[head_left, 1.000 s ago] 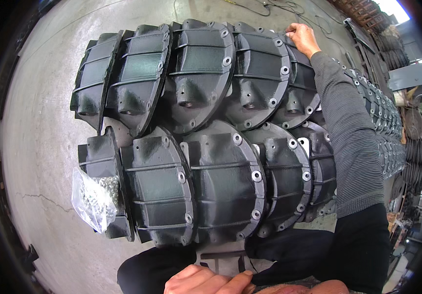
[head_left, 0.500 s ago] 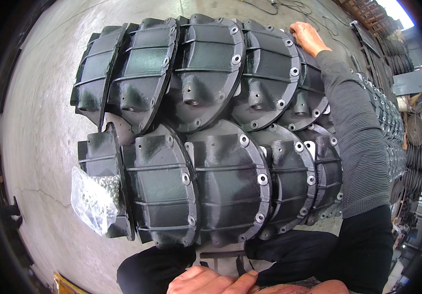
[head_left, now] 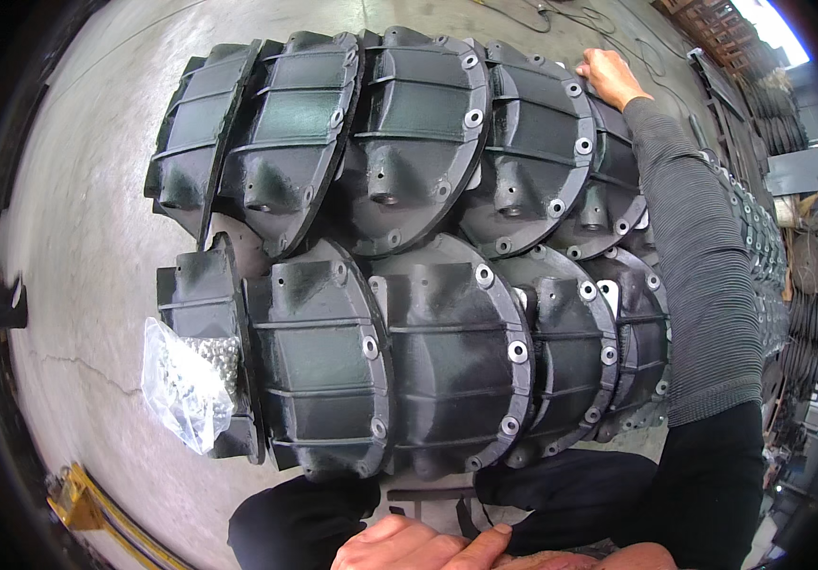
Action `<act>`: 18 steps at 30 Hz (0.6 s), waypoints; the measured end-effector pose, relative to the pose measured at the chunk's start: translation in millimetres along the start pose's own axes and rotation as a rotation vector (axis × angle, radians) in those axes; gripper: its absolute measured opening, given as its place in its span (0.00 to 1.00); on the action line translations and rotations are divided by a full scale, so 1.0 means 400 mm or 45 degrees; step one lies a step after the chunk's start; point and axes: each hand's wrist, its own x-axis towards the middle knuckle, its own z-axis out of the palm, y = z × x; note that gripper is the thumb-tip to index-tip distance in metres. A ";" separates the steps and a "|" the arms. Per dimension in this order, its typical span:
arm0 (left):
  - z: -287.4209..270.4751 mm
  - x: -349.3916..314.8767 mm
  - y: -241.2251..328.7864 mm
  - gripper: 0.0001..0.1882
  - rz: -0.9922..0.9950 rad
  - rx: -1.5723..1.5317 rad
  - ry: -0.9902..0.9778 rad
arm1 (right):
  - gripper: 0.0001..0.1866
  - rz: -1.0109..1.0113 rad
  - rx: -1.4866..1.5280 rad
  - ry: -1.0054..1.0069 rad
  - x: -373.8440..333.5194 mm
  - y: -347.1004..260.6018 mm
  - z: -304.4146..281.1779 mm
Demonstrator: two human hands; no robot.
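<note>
- Head view: ten black metal parts (head_left: 456,323), two rows of five.
- One plastic bag (head_left: 190,385), on the near row's leftmost.
- Two hands, apart: right hand (head_left: 616,76) at the far row's right end, left hand (head_left: 409,547) lowest; grips unclear.

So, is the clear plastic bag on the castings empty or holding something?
Not empty: many small, shiny pieces show in the clear plastic bag on the lower-left black ribbed casting.

Even, moderate light was noted. Glare was recorded at the upper-right opening (head_left: 770,27); greenish sheen was observed on one casting (head_left: 297,112). Corners were blackened and peripheral lines bowed.
</note>
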 end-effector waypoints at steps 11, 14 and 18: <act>0.017 -0.010 -0.022 0.20 0.069 0.019 0.120 | 0.15 -0.041 0.003 0.120 -0.012 -0.019 0.014; 0.008 -0.008 -0.018 0.21 0.058 0.030 0.093 | 0.15 -0.089 0.039 0.192 -0.020 -0.021 0.023; 0.001 -0.004 -0.014 0.21 0.048 0.047 0.071 | 0.13 -0.140 0.022 0.181 -0.028 -0.009 0.020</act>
